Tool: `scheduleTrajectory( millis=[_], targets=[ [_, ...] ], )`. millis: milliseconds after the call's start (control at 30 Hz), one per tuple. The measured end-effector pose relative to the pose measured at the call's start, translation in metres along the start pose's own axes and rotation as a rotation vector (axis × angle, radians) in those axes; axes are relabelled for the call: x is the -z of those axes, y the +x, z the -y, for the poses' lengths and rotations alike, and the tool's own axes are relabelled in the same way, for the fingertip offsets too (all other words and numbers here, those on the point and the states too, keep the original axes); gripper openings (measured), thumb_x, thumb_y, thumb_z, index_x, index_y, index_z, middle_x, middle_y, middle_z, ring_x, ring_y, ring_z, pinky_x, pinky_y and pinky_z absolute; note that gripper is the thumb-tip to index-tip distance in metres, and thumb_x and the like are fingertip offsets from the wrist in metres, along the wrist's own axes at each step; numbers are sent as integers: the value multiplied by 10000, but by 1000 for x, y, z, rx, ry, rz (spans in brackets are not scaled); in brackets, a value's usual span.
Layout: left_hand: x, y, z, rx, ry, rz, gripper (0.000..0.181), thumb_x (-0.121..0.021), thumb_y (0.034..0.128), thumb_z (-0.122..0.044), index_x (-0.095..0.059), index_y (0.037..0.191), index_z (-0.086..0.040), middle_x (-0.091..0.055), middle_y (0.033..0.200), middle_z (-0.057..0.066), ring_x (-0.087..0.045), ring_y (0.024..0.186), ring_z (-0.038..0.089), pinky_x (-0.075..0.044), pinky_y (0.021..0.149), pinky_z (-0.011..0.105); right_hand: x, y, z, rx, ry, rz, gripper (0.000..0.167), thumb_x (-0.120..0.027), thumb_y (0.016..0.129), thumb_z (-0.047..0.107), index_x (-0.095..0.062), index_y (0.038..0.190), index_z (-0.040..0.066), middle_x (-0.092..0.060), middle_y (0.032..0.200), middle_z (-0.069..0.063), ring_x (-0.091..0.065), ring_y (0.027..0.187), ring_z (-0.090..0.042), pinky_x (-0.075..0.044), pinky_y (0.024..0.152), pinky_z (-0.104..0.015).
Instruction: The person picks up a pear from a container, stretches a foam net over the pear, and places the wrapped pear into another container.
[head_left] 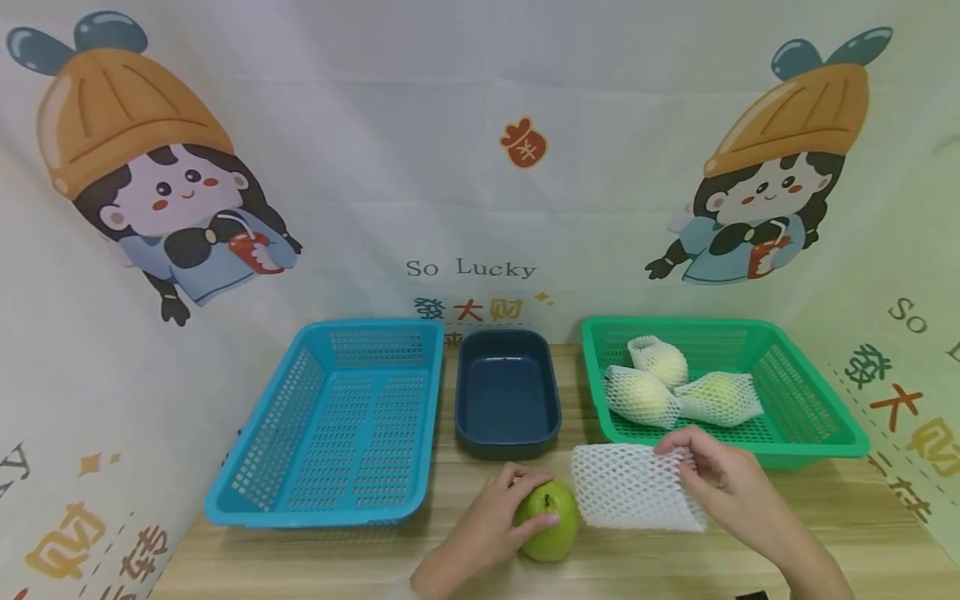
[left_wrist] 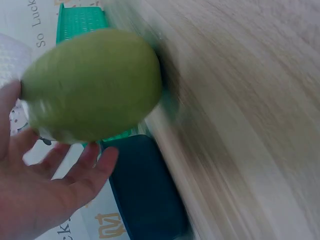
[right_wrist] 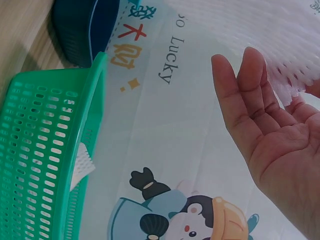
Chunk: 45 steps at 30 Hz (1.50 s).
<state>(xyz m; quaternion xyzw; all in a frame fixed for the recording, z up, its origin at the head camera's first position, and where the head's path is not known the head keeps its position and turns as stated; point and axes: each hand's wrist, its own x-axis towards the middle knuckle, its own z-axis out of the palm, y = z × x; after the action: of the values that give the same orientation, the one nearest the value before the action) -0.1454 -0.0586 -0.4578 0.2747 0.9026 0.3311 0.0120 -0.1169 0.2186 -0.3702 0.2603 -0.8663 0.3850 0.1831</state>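
My left hand (head_left: 498, 517) grips a green pear (head_left: 551, 533) near the front of the table, thumb on the near side and fingers on the far side. Its rounded body fills much of the left wrist view, stem end toward the palm. Just right of it, my right hand (head_left: 723, 483) pinches the right end of a white foam net sleeve (head_left: 637, 492). The sleeve looks flat and hangs in front of the green basket (head_left: 817, 392). In the right wrist view, the sleeve (right_wrist: 240, 25) passes behind the fingers.
Several net-wrapped fruits (head_left: 645, 396) lie in the green basket's left half. A dark blue rectangular dish (head_left: 508, 446) stands at the middle back. To its left is a blue perforated basket (head_left: 322, 425). A printed cloth (head_left: 360, 167) hangs behind the wooden table (head_left: 622, 567).
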Motion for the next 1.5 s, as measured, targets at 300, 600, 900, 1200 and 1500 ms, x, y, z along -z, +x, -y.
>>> scheduleTrajectory(
  millis=[300,600,900,1200,1500],
  targets=[
    [-6,-6,9,-4,6,90,753,-636,757,-549,-379,1363,-183,-485,1305,-13,-491,1176,154,-448,955,342,1,6,4,-16,35,45,293,-556,826,-111,-610,986,128,-658,923,-16,-584,807,29,-509,640,-165],
    [-22,-9,6,-14,121,-23,844,-740,682,-515,-356,1331,-136,-475,1218,19,-505,1062,184,-484,855,321,0,16,16,32,-4,58,253,-607,832,-49,-627,974,159,-672,902,30,-575,772,30,-504,602,-193],
    [-25,-8,1,25,106,-16,811,-761,686,-499,-357,1297,-152,-460,1136,8,-496,983,159,-471,748,267,-2,25,29,71,-31,84,176,-654,831,27,-642,946,159,-662,851,48,-541,761,40,-496,546,-195],
    [-22,-8,-2,43,118,-15,830,-765,674,-506,-353,1299,-147,-467,1124,11,-505,957,160,-468,716,260,-20,38,42,126,-104,176,96,-654,847,94,-645,917,159,-566,745,154,-423,628,67,-406,514,-154],
    [-23,-7,-2,64,55,-8,844,-801,661,-445,-350,1306,-140,-470,1122,8,-492,948,149,-455,722,254,-35,47,50,128,-256,258,42,-638,862,148,-648,903,147,-661,810,77,-568,694,11,-477,569,-179]
  ],
)
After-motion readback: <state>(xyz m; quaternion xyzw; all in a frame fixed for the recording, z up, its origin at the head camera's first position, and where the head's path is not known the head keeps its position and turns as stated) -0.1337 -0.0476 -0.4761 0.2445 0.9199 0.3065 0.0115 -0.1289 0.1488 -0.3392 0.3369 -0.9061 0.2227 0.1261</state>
